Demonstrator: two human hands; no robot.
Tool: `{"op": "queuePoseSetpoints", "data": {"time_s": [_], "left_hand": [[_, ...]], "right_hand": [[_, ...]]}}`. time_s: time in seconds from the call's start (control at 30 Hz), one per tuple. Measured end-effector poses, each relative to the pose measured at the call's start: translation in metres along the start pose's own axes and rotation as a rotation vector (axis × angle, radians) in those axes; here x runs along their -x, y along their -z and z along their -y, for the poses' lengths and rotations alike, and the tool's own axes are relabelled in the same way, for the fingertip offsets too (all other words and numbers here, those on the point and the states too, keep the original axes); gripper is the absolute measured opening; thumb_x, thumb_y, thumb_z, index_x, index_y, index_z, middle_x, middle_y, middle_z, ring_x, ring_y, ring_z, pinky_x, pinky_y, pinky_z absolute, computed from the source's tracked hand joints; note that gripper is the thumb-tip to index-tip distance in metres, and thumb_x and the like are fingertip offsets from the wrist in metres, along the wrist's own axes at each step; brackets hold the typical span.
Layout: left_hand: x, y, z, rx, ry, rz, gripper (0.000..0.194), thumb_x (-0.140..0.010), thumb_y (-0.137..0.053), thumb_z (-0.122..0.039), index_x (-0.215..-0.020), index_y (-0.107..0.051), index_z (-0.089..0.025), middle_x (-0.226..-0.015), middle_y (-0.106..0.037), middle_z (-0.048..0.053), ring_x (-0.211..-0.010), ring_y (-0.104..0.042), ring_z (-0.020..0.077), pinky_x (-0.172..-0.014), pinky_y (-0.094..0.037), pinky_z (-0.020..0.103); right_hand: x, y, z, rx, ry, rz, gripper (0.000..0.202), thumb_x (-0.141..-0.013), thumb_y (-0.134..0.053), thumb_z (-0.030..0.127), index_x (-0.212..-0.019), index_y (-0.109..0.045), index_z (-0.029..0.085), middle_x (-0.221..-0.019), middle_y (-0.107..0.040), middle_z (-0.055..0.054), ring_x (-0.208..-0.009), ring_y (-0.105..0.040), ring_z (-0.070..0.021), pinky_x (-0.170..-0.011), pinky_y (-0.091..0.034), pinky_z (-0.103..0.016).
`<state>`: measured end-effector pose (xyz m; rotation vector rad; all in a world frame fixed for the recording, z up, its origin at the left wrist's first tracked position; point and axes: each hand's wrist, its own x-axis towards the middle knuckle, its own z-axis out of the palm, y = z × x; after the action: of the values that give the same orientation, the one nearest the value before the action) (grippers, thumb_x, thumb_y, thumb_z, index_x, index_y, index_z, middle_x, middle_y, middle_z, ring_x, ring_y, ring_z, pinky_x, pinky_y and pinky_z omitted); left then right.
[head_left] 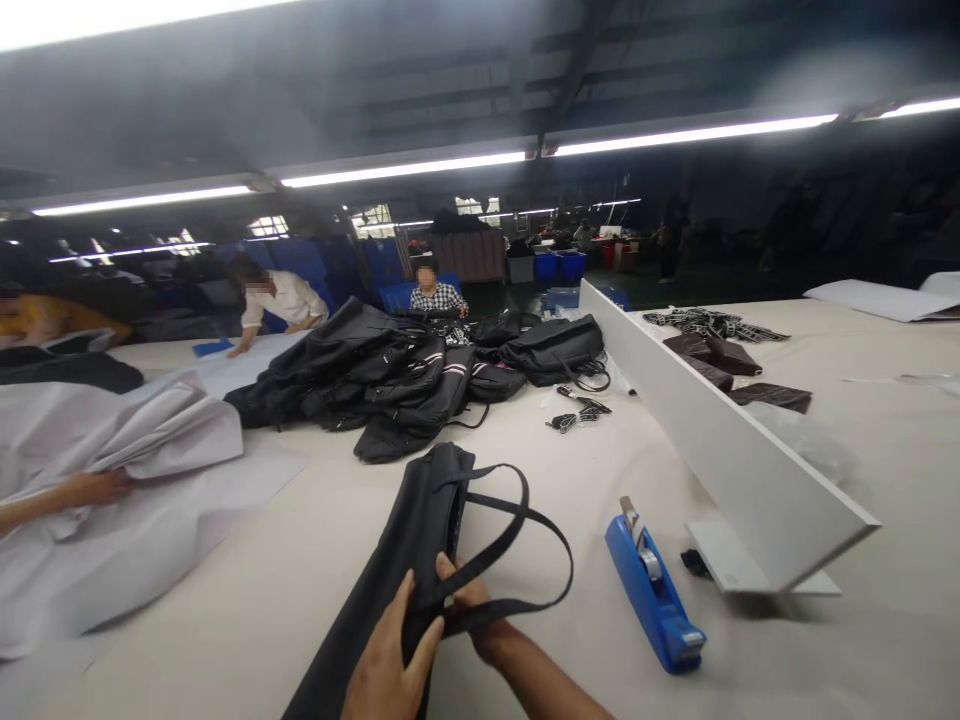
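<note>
You are pinching the strap [517,560] closed in your right hand [472,615] while your left hand [390,660] is clasping the black bag [405,560] just beside it — be keeping the loop beyond your fingers flat and untwisted.

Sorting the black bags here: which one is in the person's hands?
The folded black bag lying alone nearest the camera, straps looped; the rest sit heaped in the pile farther back.

A bag factory floor: long strip lights [405,168] overhead, a heap of black bags [420,375] on the wide counter [585,480], workers at benches, blue crates [559,265] behind.
</note>
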<state>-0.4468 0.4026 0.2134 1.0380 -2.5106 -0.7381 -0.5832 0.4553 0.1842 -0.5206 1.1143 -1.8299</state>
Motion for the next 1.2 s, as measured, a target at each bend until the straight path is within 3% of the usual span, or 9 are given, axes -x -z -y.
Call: {"op": "queuePoseSetpoints", "data": {"time_s": [0.2,0.33,0.47,0.6,0.73,0.9,1.0,1.1,1.2], "left_hand": [[-0.029,0.006,-0.027,-0.391,0.057,-0.087,0.055,-0.098,-0.028,-0.034,-0.144,-0.039,-0.007,-0.118,-0.062,0.018,-0.105,-0.063,0.0305,-0.087,-0.053,0.043],[-0.040,0.018,-0.014,-0.163,0.116,-0.091,0.051,-0.095,-0.039,-0.041,-0.138,-0.048,-0.016,-0.132,-0.059,0.014,-0.118,-0.059,0.0303,-0.098,-0.048,0.044],[-0.047,0.038,0.003,0.285,0.270,-0.042,0.048,-0.079,-0.058,-0.051,-0.110,-0.067,-0.015,-0.105,-0.073,0.009,-0.104,-0.066,0.0284,-0.090,-0.054,0.037],[-0.040,0.063,0.019,0.490,0.434,-0.182,0.050,-0.066,-0.069,-0.046,-0.104,-0.070,-0.014,-0.089,-0.075,0.005,-0.087,-0.069,0.0249,-0.082,-0.056,0.033],[-0.020,0.086,0.036,0.178,0.536,-0.385,0.039,-0.069,-0.065,-0.039,-0.100,-0.072,-0.016,-0.094,-0.074,0.007,-0.097,-0.067,0.0282,-0.094,-0.051,0.040],[0.005,0.098,0.030,-0.108,0.531,-0.552,0.042,-0.080,-0.057,-0.042,-0.110,-0.071,-0.015,-0.101,-0.072,0.011,-0.099,-0.066,0.0296,-0.093,-0.051,0.041],[0.012,0.094,0.024,-0.151,0.437,-0.682,0.040,-0.082,-0.057,-0.040,-0.110,-0.071,-0.014,-0.104,-0.072,0.010,-0.099,-0.066,0.0271,-0.094,-0.051,0.037],[0.011,0.084,0.024,-0.140,0.368,-0.649,0.034,-0.083,-0.057,-0.037,-0.105,-0.072,-0.016,-0.101,-0.072,0.008,-0.098,-0.065,0.0246,-0.092,-0.050,0.034],[0.003,0.077,0.025,-0.141,0.424,-0.505,0.032,-0.083,-0.058,-0.039,-0.103,-0.071,-0.017,-0.097,-0.070,0.008,-0.094,-0.065,0.0243,-0.091,-0.050,0.034]], "right_hand": [[-0.036,-0.020,-0.015,-0.057,0.013,-0.019,0.067,-0.065,-0.076,0.065,-0.109,-0.057,0.017,-0.098,-0.066,-0.006,-0.087,-0.063,-0.0195,-0.071,-0.051,-0.028],[-0.047,-0.028,-0.020,-0.158,0.026,-0.044,0.087,-0.055,-0.085,0.054,-0.124,-0.048,0.017,-0.106,-0.068,-0.009,-0.094,-0.065,-0.0207,-0.083,-0.053,-0.031],[-0.043,-0.021,-0.014,-0.129,0.056,-0.007,0.077,-0.056,-0.084,0.046,-0.119,-0.052,0.017,-0.100,-0.069,-0.007,-0.085,-0.065,-0.0202,-0.077,-0.054,-0.032],[-0.022,0.004,-0.007,-0.065,0.079,-0.044,0.050,-0.061,-0.079,0.040,-0.099,-0.059,0.016,-0.081,-0.066,-0.001,-0.068,-0.057,-0.0141,-0.061,-0.049,-0.025],[0.020,0.033,0.013,0.005,0.106,-0.120,0.037,-0.071,-0.072,0.037,-0.097,-0.062,0.014,-0.075,-0.063,0.000,-0.063,-0.051,-0.0117,-0.057,-0.044,-0.023],[0.076,0.061,0.044,0.392,0.231,-0.223,0.047,-0.083,-0.060,0.031,-0.126,-0.060,0.013,-0.111,-0.067,-0.008,-0.097,-0.061,-0.0203,-0.087,-0.049,-0.029],[0.091,0.075,0.047,0.692,0.267,-0.320,0.054,-0.084,-0.056,0.030,-0.136,-0.054,0.015,-0.100,-0.069,-0.005,-0.081,-0.061,-0.0178,-0.078,-0.049,-0.028],[0.097,0.081,0.041,0.849,0.247,-0.316,0.056,-0.084,-0.054,0.031,-0.137,-0.053,0.014,-0.070,-0.062,0.000,-0.057,-0.049,-0.0138,-0.060,-0.043,-0.026],[0.100,0.078,0.038,0.863,0.211,-0.290,0.059,-0.084,-0.053,0.031,-0.139,-0.051,0.012,-0.065,-0.054,0.002,-0.056,-0.044,-0.0126,-0.059,-0.040,-0.025]]}}
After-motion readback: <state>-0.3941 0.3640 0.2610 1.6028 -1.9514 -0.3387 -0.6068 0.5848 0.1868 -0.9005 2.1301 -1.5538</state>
